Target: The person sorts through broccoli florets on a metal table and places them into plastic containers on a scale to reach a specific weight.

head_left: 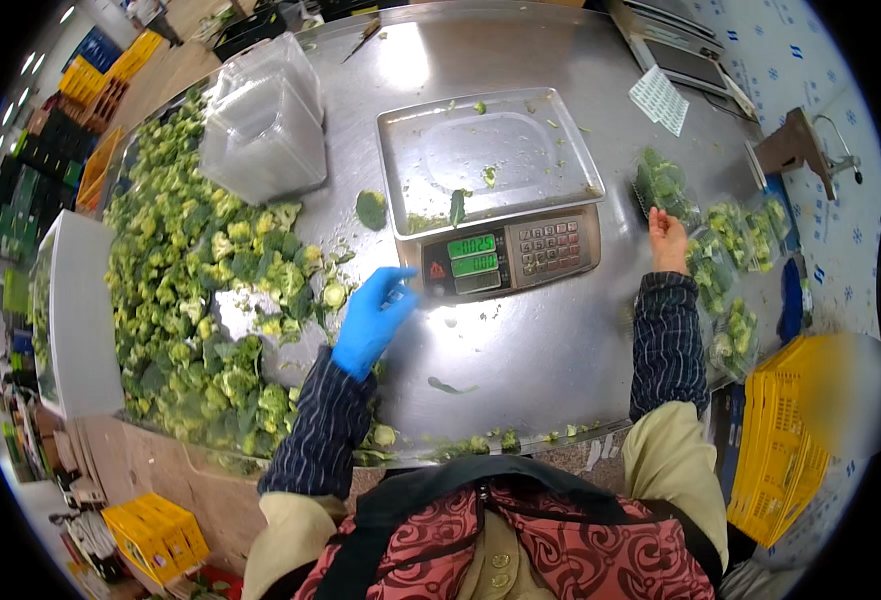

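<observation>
My left hand [372,318], in a blue glove, hovers flat with fingers spread over the steel table [550,340], just left of the scale's display; it holds nothing. A big heap of broccoli florets [200,290] lies to its left. My bare right hand [667,240] reaches to the right of the weighing scale [495,190] and touches a clear packed box of broccoli [663,185]; whether it grips the box I cannot tell. The scale's steel pan [490,150] carries only a few green scraps.
A stack of clear plastic boxes [265,125] stands behind the heap. More packed broccoli boxes [735,270] lie at the right edge. Yellow crates [785,440] sit lower right, a white bin [80,310] at left, another machine [675,50] at the back right.
</observation>
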